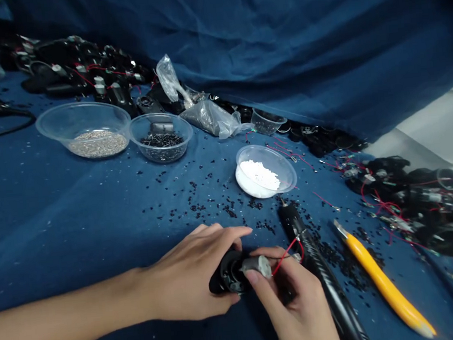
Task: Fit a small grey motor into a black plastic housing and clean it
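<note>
Grip: left hand [184, 274] closed around a black plastic housing [222, 279], fingers wrapped over it; right hand [297, 306] pinches a small silver motor [256, 267] against the housing's end, a red wire [286, 256] running from it. Black ridged tool [317, 260] lies just beside the right hand at 2 o'clock; yellow-handled knife [382, 280] farther out at 3. White powder tub [264, 172] at 12, bowl of black pieces [161, 141] at 11, wired black assemblies [411, 201] at 2, all on blue-clothed bench [36, 223].
</note>
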`<action>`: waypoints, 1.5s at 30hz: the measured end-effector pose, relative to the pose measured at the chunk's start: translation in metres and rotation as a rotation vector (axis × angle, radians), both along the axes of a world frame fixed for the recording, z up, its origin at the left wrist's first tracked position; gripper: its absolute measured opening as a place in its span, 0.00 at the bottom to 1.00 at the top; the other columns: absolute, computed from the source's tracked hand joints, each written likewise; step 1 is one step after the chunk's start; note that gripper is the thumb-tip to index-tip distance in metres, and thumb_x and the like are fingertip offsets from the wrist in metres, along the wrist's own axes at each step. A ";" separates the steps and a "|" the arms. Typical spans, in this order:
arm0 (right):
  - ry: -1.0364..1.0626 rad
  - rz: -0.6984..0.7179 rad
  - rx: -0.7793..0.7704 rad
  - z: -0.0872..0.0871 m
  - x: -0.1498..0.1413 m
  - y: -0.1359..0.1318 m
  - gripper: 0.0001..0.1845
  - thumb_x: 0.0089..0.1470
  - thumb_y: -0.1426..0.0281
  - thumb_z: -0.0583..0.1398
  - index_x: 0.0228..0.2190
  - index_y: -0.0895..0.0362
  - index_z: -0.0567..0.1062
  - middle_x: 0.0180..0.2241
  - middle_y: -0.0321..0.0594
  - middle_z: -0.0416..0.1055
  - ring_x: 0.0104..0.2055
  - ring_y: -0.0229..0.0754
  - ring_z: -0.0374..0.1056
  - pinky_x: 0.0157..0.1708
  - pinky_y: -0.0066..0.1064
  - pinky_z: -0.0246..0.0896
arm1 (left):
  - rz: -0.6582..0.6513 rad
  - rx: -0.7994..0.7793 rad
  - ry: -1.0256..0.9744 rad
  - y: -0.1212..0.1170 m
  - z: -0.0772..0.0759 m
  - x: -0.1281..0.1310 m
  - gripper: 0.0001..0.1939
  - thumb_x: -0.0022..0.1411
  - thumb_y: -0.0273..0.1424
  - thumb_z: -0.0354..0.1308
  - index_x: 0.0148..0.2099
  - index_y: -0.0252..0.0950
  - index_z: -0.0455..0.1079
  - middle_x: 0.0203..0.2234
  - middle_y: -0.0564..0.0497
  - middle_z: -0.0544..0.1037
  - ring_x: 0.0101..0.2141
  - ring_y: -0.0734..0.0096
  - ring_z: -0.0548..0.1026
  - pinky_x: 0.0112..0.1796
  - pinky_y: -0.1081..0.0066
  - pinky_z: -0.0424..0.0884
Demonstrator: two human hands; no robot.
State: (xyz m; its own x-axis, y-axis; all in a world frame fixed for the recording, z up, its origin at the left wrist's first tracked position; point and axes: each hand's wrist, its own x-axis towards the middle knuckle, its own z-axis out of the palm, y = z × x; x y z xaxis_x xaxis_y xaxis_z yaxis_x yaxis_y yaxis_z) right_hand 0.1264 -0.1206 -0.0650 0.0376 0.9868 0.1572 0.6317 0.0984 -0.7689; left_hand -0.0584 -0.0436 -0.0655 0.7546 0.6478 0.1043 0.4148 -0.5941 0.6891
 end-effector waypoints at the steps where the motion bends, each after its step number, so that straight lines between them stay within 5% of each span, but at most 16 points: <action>1: -0.024 0.009 0.013 0.001 0.000 0.000 0.07 0.61 0.65 0.58 0.39 0.54 0.73 0.25 0.32 0.69 0.22 0.35 0.62 0.21 0.25 0.57 | -0.002 0.000 -0.004 0.000 -0.001 0.000 0.43 0.51 0.29 0.67 0.63 0.45 0.48 0.48 0.49 0.73 0.50 0.55 0.71 0.52 0.55 0.63; 5: -0.062 0.066 0.061 0.007 -0.003 0.003 0.07 0.60 0.67 0.59 0.41 0.52 0.72 0.28 0.31 0.70 0.24 0.35 0.64 0.23 0.24 0.60 | -0.012 0.031 -0.014 0.001 -0.002 -0.001 0.44 0.50 0.32 0.68 0.64 0.46 0.48 0.47 0.48 0.74 0.49 0.53 0.71 0.50 0.56 0.65; 11: -0.040 0.153 0.088 0.012 -0.002 0.005 0.09 0.59 0.72 0.59 0.42 0.51 0.72 0.40 0.35 0.72 0.41 0.38 0.70 0.40 0.25 0.65 | -0.019 0.041 -0.017 0.000 -0.001 0.000 0.43 0.50 0.30 0.67 0.63 0.45 0.49 0.47 0.50 0.74 0.48 0.55 0.71 0.49 0.57 0.66; 21: -0.080 0.173 0.104 0.011 0.000 0.006 0.10 0.58 0.71 0.59 0.43 0.51 0.72 0.40 0.34 0.73 0.41 0.37 0.71 0.39 0.23 0.66 | -0.026 0.004 -0.040 0.002 0.001 0.000 0.39 0.50 0.28 0.66 0.61 0.45 0.52 0.47 0.51 0.74 0.46 0.57 0.72 0.47 0.59 0.66; 25: -0.064 0.095 0.098 0.007 0.001 0.002 0.08 0.59 0.69 0.60 0.42 0.52 0.74 0.34 0.34 0.74 0.31 0.36 0.69 0.29 0.22 0.65 | -0.038 -0.018 -0.048 0.001 0.001 0.000 0.40 0.50 0.29 0.67 0.61 0.46 0.53 0.48 0.51 0.73 0.48 0.56 0.70 0.49 0.58 0.64; 29: 0.171 -0.136 0.013 0.004 0.003 -0.004 0.11 0.59 0.63 0.60 0.41 0.54 0.75 0.35 0.39 0.74 0.33 0.39 0.70 0.32 0.25 0.66 | -0.038 0.026 -0.102 0.001 0.003 -0.001 0.34 0.49 0.35 0.70 0.55 0.43 0.59 0.47 0.50 0.72 0.45 0.57 0.70 0.48 0.59 0.63; 35: 0.501 -0.225 -0.090 0.008 0.001 -0.004 0.20 0.55 0.54 0.63 0.40 0.57 0.76 0.21 0.35 0.66 0.21 0.35 0.61 0.21 0.23 0.58 | -0.018 0.096 -0.249 0.000 0.006 -0.001 0.02 0.66 0.30 0.57 0.39 0.37 0.69 0.33 0.53 0.71 0.34 0.69 0.68 0.40 0.67 0.61; 45: 0.729 -0.118 -0.179 0.006 -0.005 -0.008 0.16 0.56 0.55 0.63 0.40 0.53 0.74 0.20 0.33 0.68 0.21 0.33 0.63 0.23 0.20 0.58 | -0.015 0.056 -0.413 -0.009 0.011 0.003 0.06 0.64 0.21 0.54 0.34 0.34 0.69 0.28 0.52 0.71 0.31 0.73 0.68 0.37 0.73 0.64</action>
State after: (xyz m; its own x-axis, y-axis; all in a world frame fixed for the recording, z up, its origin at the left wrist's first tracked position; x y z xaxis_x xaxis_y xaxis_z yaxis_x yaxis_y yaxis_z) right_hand 0.1219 -0.1281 -0.0590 0.1775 0.9780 -0.1098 -0.0441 -0.1036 -0.9936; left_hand -0.0553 -0.0526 -0.0544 0.6513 0.6215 0.4353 0.1007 -0.6394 0.7622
